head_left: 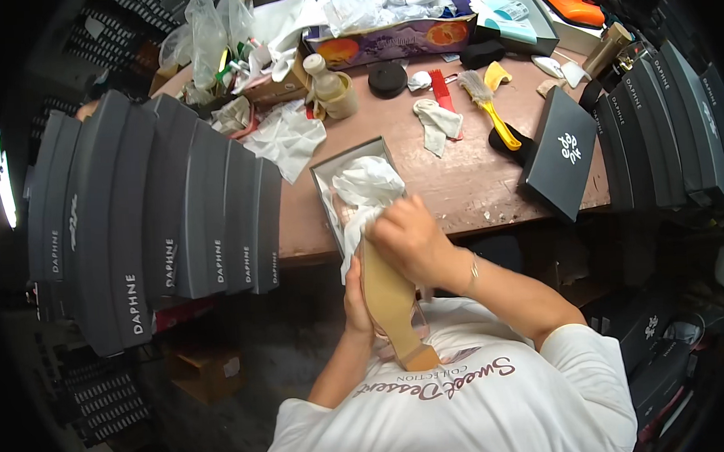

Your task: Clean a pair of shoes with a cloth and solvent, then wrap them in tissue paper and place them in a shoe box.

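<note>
A sandal (387, 293) with a tan sole and a low block heel is held close to my chest, its sole turned up and its heel toward me. My left hand (355, 300) grips it along the left side. Over the toe end, my right hand (411, 238) is closed, its fingertips hidden from view. White tissue paper (366, 181) lies in the open grey shoebox (328, 197) just beyond, and a strip of it reaches the toe beside my right fingers. Part of another pale shoe (345, 212) shows under the tissue.
Stacked dark shoeboxes stand at left (155, 203) and right (664, 124). A dark box lid (565, 152) leans right of the open box. Farther back are a yellow-handled brush (494, 115), a red brush (442, 92), a bottle (323, 78), a white cloth (438, 126) and a purple carton (394, 43).
</note>
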{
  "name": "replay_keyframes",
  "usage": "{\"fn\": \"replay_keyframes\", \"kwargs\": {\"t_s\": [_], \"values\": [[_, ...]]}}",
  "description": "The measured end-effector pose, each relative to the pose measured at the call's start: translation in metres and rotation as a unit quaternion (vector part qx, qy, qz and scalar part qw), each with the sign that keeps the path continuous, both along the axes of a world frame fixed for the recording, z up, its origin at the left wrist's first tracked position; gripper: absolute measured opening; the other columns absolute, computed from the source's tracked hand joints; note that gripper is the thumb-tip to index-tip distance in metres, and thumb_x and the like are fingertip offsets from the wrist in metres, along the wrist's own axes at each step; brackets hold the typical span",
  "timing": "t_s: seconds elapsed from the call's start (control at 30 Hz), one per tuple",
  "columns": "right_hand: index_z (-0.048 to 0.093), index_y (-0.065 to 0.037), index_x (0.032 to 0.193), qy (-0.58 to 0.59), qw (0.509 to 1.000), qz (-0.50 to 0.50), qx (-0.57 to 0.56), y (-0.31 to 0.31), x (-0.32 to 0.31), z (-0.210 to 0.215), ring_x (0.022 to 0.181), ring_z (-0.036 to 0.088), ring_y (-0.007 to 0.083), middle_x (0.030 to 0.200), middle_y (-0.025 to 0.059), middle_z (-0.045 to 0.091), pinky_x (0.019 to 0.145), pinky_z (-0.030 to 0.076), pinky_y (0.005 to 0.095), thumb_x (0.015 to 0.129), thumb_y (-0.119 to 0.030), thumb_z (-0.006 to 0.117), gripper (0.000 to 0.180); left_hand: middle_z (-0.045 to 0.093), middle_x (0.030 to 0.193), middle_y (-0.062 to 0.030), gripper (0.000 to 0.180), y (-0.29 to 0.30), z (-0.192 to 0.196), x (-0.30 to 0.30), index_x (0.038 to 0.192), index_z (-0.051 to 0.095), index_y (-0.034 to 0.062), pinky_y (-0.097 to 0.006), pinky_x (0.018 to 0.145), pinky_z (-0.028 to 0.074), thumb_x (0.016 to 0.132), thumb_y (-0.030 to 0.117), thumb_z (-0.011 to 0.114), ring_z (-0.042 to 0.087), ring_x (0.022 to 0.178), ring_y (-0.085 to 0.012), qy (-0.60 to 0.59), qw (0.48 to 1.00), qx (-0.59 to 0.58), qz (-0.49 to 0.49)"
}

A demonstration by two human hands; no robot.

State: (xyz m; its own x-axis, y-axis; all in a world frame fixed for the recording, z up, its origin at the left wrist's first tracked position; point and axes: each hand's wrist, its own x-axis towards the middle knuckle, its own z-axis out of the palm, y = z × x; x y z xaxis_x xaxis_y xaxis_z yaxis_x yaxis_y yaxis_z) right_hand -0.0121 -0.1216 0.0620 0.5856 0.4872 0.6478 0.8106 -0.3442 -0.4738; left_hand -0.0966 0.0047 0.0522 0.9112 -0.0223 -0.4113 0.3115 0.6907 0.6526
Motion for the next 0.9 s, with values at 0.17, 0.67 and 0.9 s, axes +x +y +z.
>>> {"fn": "replay_keyframes", "kwargs": {"t_s": [0.17, 0.67, 0.9], "values": [[0.058, -0.01, 0.08, -0.061, 0.996, 0.064, -0.005, -0.003, -0.046, -0.002, 0.065, 0.047, 0.022, 0.071, 0.0024, 0.045, 0.061, 0.037, 0.0389, 0.062, -0.018, 0.063, 0.021, 0.059, 0.115, -0.0127, 0.059, 0.002, 0.003, 0.011, 0.141, 0.035, 0.0072, -0.034, 0.093, 0.047, 0.099, 0.048, 0.025, 0.058, 0.107, -0.0218, -0.017, 0.999, 0.045, 0.014], [0.064, -0.001, 0.085, 0.331, 0.926, -0.003, 0.181, -0.006, 0.027, -0.013, 0.066, 0.054, 0.0119, 0.075, 0.0058, 0.061, 0.057, 0.04, 0.0251, 0.085, -0.008, 0.066, 0.008, 0.058, 0.109, -0.0178, 0.06, 0.006, 0.001, 0.003, 0.144, 0.029, 0.0075, -0.036, 0.081, 0.051, 0.099, 0.046, 0.025, 0.061, 0.094, -0.0251, -0.093, 0.994, -0.037, -0.039], [0.064, 0.002, 0.092, 0.602, 0.759, 0.002, 0.249, -0.064, -0.035, -0.033, 0.071, 0.052, 0.0033, 0.082, -0.0012, 0.061, 0.063, 0.044, 0.0208, 0.089, -0.01, 0.064, 0.013, 0.057, 0.105, -0.0196, 0.063, 0.017, -0.018, -0.001, 0.145, 0.025, 0.0073, -0.038, 0.081, 0.051, 0.099, 0.05, 0.025, 0.061, 0.094, -0.0265, -0.085, 0.992, -0.089, 0.007]]}}
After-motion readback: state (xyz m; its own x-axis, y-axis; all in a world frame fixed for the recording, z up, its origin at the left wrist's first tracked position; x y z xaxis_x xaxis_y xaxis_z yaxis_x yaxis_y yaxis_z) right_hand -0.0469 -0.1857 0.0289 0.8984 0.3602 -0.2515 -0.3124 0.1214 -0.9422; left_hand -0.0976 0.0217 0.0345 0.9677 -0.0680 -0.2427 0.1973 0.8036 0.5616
